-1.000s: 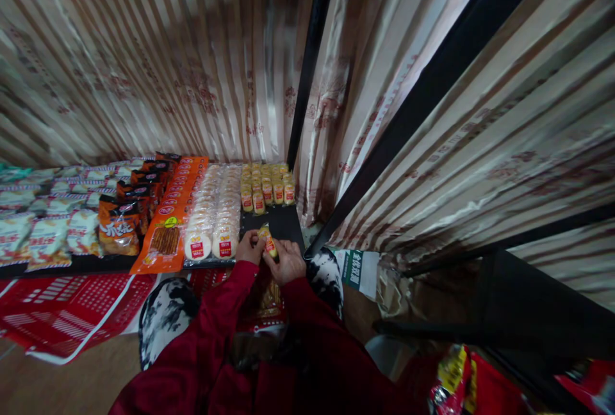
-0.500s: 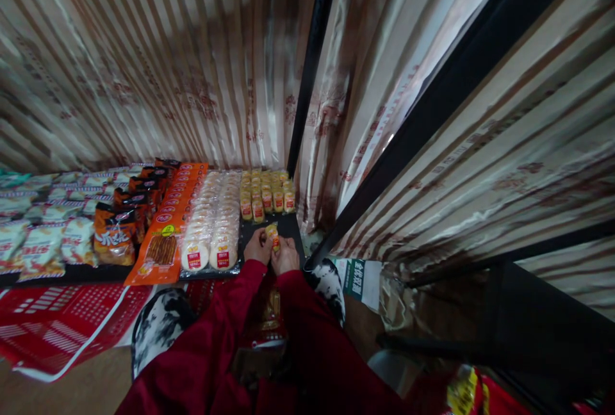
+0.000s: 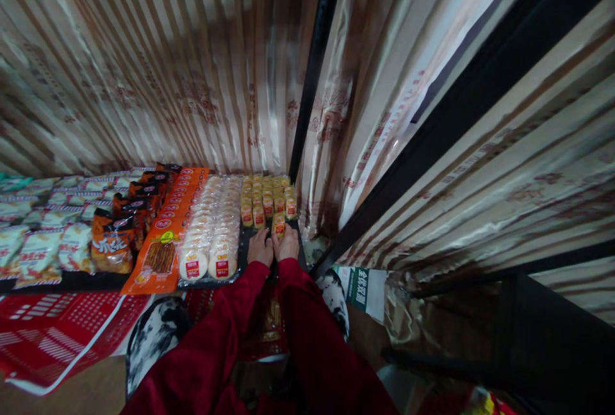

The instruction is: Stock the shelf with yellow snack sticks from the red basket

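Note:
A small yellow snack packet with a red label [image 3: 278, 223] stands on the low black shelf [image 3: 291, 235], just in front of several rows of the same packets [image 3: 267, 196]. My left hand [image 3: 260, 248] and my right hand [image 3: 287, 243] sit side by side at the packet, fingers curled around its base. Both red sleeves reach forward from the bottom of the view. A larger red bag [image 3: 269, 322] lies on my lap, partly hidden by my arms.
Left of the yellow packets lie rows of round white cakes [image 3: 211, 229], an orange snack pack [image 3: 166, 242], orange-black bags [image 3: 115, 245] and white bags [image 3: 41, 248]. A black upright post [image 3: 312, 75] and striped curtain stand behind. A red basket [image 3: 52, 332] lies on the floor at left.
Both hands moved forward, carrying the yellow packet from near the shelf's front edge up to the rows of like packets, where it now stands.

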